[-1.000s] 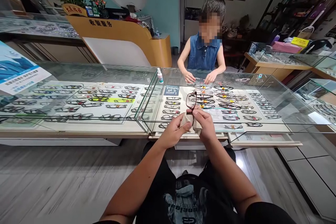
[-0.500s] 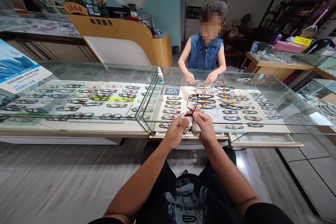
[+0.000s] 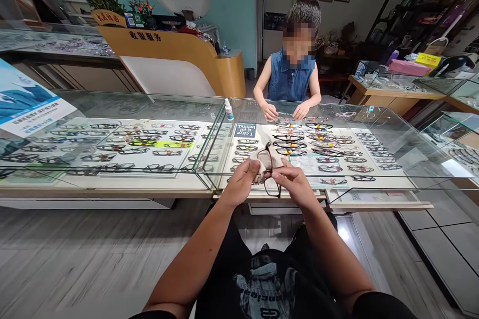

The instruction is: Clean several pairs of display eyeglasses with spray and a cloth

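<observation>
1. Glasses [image 3: 270, 172], dark thin frame, held in both hands in front of the chest, just over the near edge of the glass counter [image 3: 374, 179].
2. Right hand [image 3: 295, 183] pinches the frame at the lower lens rim and bridge, fingers closed on it.
3. Left hand [image 3: 239, 183] presses a pale cleaning cloth [image 3: 258, 168] over the upper lens, thumb and fingers closed on cloth and lens; the exact contact is hidden by the cloth, probably both sides.
4. Handling judgement: light, thin, bendable at hinges and temples, lenses smear and scratch; best held by rim or bridge, cloth soft and limp.
5. Counter: clear glass, hard, slippery; rows of frames on show inside.
6. Small spray bottle [image 3: 228, 108] stands on the counter top, well apart.
7. Another person [image 3: 294, 75] across the counter, hands resting on the glass.
</observation>
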Demonstrator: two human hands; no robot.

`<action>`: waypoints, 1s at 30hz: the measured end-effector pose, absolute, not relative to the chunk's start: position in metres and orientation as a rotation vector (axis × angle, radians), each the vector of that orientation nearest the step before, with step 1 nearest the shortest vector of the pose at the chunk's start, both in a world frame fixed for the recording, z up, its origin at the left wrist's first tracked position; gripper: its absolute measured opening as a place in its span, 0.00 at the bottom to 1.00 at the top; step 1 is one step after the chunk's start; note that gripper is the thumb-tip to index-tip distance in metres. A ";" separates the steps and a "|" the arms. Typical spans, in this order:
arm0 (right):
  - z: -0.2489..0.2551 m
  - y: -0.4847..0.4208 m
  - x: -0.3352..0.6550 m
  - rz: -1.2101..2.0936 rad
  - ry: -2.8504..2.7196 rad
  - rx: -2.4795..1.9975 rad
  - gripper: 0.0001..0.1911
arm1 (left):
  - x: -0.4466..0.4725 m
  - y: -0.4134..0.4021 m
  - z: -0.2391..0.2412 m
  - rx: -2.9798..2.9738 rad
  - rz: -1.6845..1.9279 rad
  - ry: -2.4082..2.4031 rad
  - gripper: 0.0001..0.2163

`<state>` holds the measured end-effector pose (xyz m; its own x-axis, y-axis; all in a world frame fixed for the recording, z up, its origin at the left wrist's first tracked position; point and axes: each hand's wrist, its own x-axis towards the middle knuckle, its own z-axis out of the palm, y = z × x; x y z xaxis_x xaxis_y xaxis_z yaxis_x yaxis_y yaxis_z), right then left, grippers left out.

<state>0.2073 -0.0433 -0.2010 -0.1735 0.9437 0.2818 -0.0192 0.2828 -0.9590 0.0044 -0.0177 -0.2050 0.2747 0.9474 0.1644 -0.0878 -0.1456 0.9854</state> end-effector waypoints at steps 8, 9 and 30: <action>-0.205 -0.042 0.206 1.278 -1.421 -0.831 0.23 | 0.010 -0.021 -0.190 1.370 1.091 0.748 0.28; -0.206 -0.043 0.206 1.302 -1.427 -0.809 0.23 | 0.012 -0.021 -0.190 1.370 1.104 0.743 0.28; -0.227 -0.044 0.195 1.460 -1.304 -0.775 0.22 | 0.015 -0.019 -0.197 1.322 1.205 0.733 0.26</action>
